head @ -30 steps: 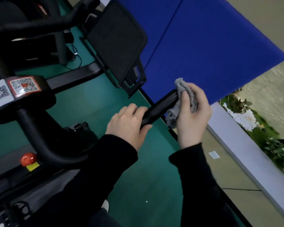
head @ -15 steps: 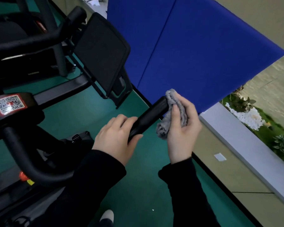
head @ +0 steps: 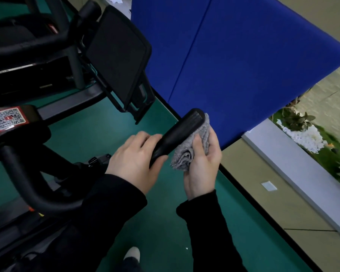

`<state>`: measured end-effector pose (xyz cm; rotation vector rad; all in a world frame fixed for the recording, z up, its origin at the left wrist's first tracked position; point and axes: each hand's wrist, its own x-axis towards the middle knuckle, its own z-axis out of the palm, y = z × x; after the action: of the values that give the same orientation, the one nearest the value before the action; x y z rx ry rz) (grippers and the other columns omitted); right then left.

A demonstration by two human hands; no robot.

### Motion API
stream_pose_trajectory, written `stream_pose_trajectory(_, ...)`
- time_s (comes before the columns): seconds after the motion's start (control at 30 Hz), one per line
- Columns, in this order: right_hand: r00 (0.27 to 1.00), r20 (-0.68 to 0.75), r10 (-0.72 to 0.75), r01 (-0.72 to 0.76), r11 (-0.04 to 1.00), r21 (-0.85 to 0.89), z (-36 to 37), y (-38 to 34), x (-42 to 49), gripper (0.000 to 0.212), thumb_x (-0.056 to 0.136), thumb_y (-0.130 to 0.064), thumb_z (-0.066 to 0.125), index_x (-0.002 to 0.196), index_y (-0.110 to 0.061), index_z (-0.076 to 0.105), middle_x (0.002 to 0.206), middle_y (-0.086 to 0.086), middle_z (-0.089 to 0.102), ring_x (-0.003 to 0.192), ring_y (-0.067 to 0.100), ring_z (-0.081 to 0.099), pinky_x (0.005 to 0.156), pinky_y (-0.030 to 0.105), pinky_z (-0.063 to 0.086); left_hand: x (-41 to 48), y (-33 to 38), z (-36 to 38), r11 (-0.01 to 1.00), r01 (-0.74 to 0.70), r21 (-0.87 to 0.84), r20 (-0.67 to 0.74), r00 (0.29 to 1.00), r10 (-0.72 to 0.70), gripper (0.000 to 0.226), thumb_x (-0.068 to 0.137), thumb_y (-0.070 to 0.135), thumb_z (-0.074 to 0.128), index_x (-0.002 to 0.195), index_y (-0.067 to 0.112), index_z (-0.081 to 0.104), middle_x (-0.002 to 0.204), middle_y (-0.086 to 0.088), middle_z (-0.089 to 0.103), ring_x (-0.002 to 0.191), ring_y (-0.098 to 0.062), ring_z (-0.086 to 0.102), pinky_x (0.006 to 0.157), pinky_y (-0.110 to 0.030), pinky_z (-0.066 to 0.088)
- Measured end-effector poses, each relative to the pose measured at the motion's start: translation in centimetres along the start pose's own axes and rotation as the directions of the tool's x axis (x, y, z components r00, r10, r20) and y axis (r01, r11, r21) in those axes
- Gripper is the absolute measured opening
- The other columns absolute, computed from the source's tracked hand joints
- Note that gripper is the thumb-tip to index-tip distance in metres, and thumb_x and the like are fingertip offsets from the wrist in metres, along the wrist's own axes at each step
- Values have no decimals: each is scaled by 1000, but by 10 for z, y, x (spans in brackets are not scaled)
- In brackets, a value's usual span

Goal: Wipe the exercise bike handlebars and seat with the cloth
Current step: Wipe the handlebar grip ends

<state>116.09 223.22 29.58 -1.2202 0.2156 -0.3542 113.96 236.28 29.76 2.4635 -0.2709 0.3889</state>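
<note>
Left hand (head: 134, 161): fingers curled round the black handlebar (head: 182, 130) | Right hand (head: 203, 165): fingers and thumb hold grey cloth (head: 192, 148) against bar's underside near its tip | Floor (head: 110, 132): green

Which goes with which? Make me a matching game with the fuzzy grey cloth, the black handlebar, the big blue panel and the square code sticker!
Things:
1. fuzzy grey cloth
2. black rubber handlebar
3. big blue panel
4. red-edged square code sticker

Places:
A. gripped by the left hand
B. at the far left of the view
C. bunched in the right hand
D. filling the upper right of the view

Pairs: 1-C, 2-A, 3-D, 4-B
</note>
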Motion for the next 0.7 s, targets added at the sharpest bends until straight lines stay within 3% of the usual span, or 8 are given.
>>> stream_pose_trajectory(0.3,981,156,119,-97,986,-139,-17,11,-12,30,94,4,49,122,-4,57,118,15,66,112,31,62,100,43,49,-1,0,0,1000,-1,10,-12,1000,2,37,79,28,71,112,12,63,92,-6,61,82,-30,61,59,-35,49)
stream_pose_trajectory(0.43,976,162,144,-135,989,-66,-13,-2,13,32,94,7,46,125,3,52,120,22,62,105,29,62,93,37,52,0,-1,0,1000,17,-12,-13,1000,-17,38,79,29,72,113,14,63,92,-5,60,84,-30,60,61,-35,48)
stream_pose_trajectory(0.7,964,221,146,-151,989,4,-10,11,-1,29,95,4,44,119,-6,58,118,18,64,109,32,61,94,38,52,1,0,1,998,41,-36,4,999,-41,40,82,31,69,117,14,62,99,-5,60,92,-31,59,69,-40,51)
